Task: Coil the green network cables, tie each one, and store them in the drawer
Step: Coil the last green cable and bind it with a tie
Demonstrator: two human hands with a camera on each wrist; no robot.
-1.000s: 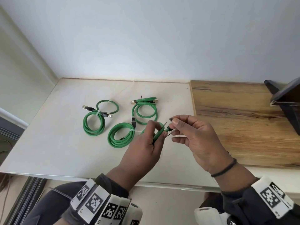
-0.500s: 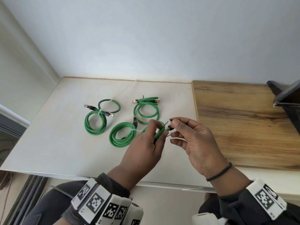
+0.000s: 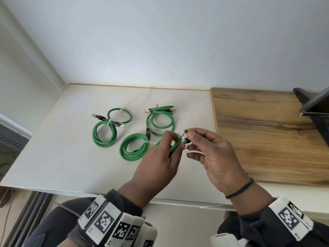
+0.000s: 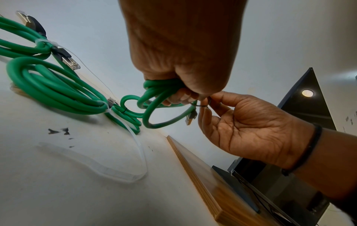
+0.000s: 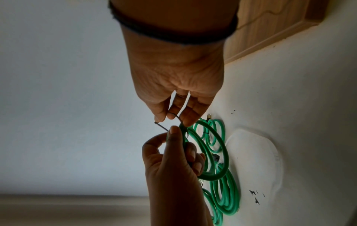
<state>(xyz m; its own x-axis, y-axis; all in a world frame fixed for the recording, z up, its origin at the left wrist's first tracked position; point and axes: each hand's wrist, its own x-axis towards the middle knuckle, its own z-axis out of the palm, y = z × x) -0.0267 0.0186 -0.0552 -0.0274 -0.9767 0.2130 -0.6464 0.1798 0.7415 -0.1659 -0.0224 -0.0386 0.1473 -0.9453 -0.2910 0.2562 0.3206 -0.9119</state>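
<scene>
My left hand (image 3: 173,147) grips a coiled green network cable (image 3: 175,147) a little above the white table (image 3: 53,157); the coil hangs below the fist (image 4: 154,97). My right hand (image 3: 189,133) pinches a thin black cable tie (image 3: 182,135) between thumb and fingertips, right at the coil beside the left fingers. The tie loops round the bundle (image 4: 200,105), its tail sticking out (image 5: 162,126). Three more green coils lie on the table: left coil (image 3: 105,131), middle coil (image 3: 133,147), back coil (image 3: 160,120), each with a tie on it.
A wooden board (image 3: 267,131) adjoins the white table on the right. A dark angled object (image 3: 316,111) stands at the far right edge. A loose white tie tail (image 4: 139,152) trails from the middle coil. The table's front edge (image 3: 71,189) is near my body.
Both hands keep their holds almost in place; the right fingers have shifted slightly on the black tie. The coils on the table have not moved.
</scene>
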